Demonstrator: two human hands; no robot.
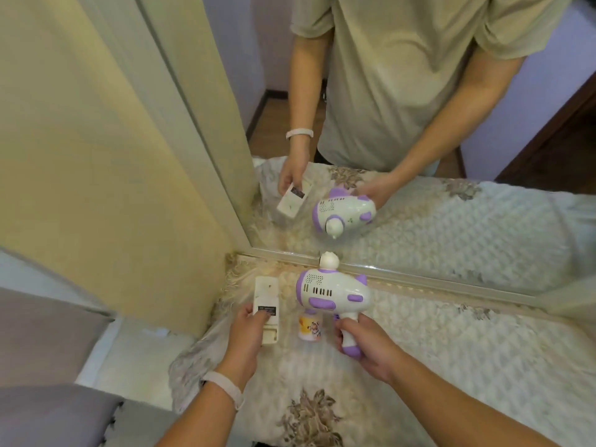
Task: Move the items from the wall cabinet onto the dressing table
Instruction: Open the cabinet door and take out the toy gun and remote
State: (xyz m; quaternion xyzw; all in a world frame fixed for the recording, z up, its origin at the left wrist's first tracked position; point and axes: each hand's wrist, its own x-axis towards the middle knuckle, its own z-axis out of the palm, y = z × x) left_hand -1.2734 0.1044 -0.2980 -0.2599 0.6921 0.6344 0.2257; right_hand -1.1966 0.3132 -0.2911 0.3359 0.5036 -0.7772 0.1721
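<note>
My left hand (248,330) grips a flat white rectangular device (266,298) with a black label, held low over the left end of the dressing table (451,350). My right hand (364,343) is shut on the purple grip of a white and purple toy gun (332,291), its nozzle pointing at the mirror. A small bottle with a cartoon print (310,327) hangs under the toy's body, between my two hands. The table top is covered by a cream lace cloth with brown flowers.
A large mirror (419,140) stands along the table's back edge and reflects my arms, both objects and my beige shirt. A cream wall panel (113,156) rises on the left. Grey fabric (48,414) lies at the lower left.
</note>
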